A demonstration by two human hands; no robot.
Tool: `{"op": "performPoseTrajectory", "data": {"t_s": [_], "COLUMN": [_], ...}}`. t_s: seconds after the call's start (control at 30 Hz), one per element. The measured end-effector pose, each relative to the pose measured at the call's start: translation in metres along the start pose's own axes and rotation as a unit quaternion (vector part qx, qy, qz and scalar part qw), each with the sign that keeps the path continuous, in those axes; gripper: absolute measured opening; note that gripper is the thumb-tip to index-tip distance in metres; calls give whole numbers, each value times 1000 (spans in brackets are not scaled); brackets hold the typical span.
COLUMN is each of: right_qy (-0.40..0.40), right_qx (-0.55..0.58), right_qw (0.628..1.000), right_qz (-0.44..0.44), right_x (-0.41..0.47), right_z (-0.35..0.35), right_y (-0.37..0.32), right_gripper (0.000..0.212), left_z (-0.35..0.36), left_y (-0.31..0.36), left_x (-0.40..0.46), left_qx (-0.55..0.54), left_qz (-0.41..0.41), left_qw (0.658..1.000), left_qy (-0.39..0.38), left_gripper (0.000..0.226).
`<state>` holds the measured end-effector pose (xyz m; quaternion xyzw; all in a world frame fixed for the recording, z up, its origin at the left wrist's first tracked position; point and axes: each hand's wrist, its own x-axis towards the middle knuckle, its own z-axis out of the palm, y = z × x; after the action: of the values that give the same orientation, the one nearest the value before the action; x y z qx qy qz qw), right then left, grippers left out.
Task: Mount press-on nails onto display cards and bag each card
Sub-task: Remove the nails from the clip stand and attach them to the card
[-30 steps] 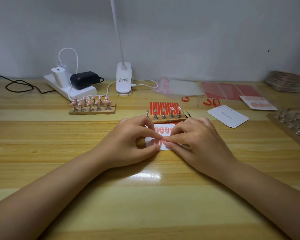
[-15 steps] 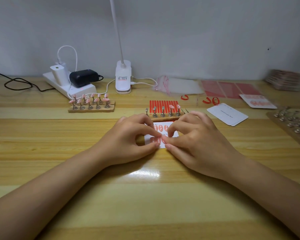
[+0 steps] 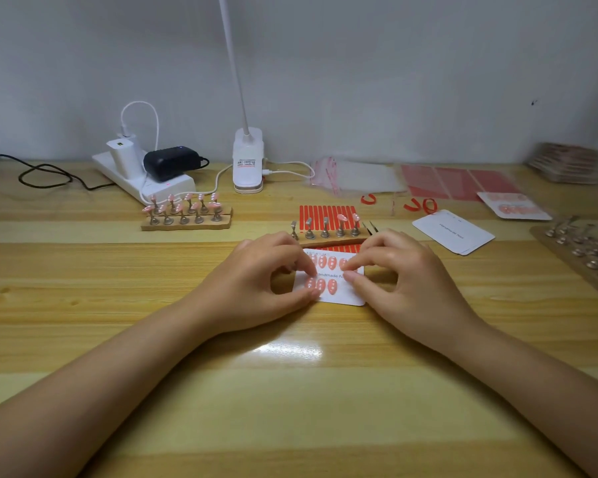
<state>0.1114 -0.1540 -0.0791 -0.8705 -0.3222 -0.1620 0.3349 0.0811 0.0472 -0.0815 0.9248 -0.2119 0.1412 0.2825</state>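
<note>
A white display card (image 3: 343, 298) lies flat on the wooden table at the centre. It carries two rows of pink press-on nails (image 3: 327, 262), and the lower row holds three. My left hand (image 3: 256, 288) holds the card's left edge between curled forefinger and thumb. My right hand (image 3: 408, 281) has forefinger and thumb tips close together on the card's right side, level with the printed line. Whether a nail sits between them is hidden. Just behind the card, a small nail stand (image 3: 328, 234) has two pink nails on its right pegs.
A red adhesive strip sheet (image 3: 325, 213) lies behind the stand, with tweezers (image 3: 370, 227) beside it. A full nail stand (image 3: 187, 215) is at left. Blank cards (image 3: 453, 232), clear bags (image 3: 356, 175), a bagged card (image 3: 515, 205) and an empty-peg stand (image 3: 584, 253) are at right. Lamp base (image 3: 247, 160), power strip (image 3: 145, 181).
My right hand's fingertips left the lower row of nails and moved up and right to the card's middle right. The left hand stayed at the card's left edge.
</note>
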Motion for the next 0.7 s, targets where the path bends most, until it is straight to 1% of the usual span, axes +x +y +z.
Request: {"op": "performPoseTrajectory", "data": {"t_s": [0.07,0.2,0.23,0.37,0.47,0.57,0.7], "right_qy": [-19,-51,-55,-58,-49,-39,-53], "right_qx": [16,-25,-30,-40,-42,-54,-76], "right_qw": [999,998,998,997,998,997,995], "right_qz": [19,-6,-10,-8,-10,-30,-45], "right_x": [0,-1,-1,-1,-1,1,6], "right_z": [0,2,2,1,1,4,8], "right_y": [2,1,0,0,0,-4,-10], "right_gripper": [8,10,10,12,16,16,19], "left_z": [0,1,1,2,0,-1,-1], "left_y": [0,0,0,2,3,5,5], "left_x": [0,0,0,0,0,1,1], "left_qx": [-4,-9,-12,-17,-38,-50,-80], "left_qz": [1,11,13,12,-7,-23,-37], "left_qw": [1000,1000,1000,1000,999,998,996], "left_qy": [2,0,-2,-3,-5,-11,-24], "left_gripper": [26,36,36,34,40,45,46]}}
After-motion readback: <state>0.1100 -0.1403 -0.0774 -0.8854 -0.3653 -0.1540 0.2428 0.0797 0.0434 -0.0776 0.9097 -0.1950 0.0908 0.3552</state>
